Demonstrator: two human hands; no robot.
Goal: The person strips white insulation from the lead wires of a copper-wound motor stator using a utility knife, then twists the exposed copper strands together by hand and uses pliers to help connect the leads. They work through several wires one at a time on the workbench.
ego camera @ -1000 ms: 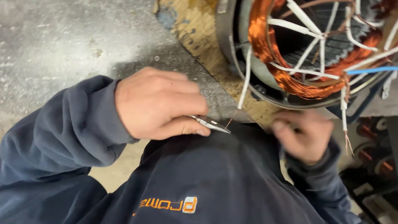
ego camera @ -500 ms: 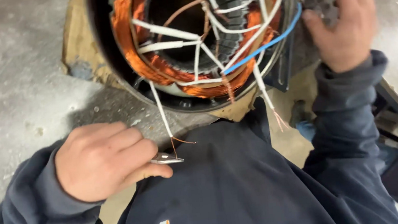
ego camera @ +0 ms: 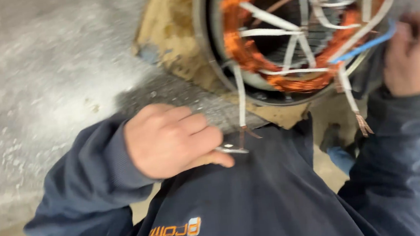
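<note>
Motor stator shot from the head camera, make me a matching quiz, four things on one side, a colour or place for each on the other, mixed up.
1. coil windings
2. left hand
3. right hand
4. one lead wire

A. blue
B. at the stator's right edge
C. copper orange
D. closed on a small metal tool

Pairs: 1-C, 2-D, 3-B, 4-A

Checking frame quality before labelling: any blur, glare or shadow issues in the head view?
Head view: motion blur throughout, worst on the right hand at the stator's edge; the left hand and its small metal tool are softer than ideal but readable. Bright patch on the concrete floor; dark shadow beside the stator.
</note>
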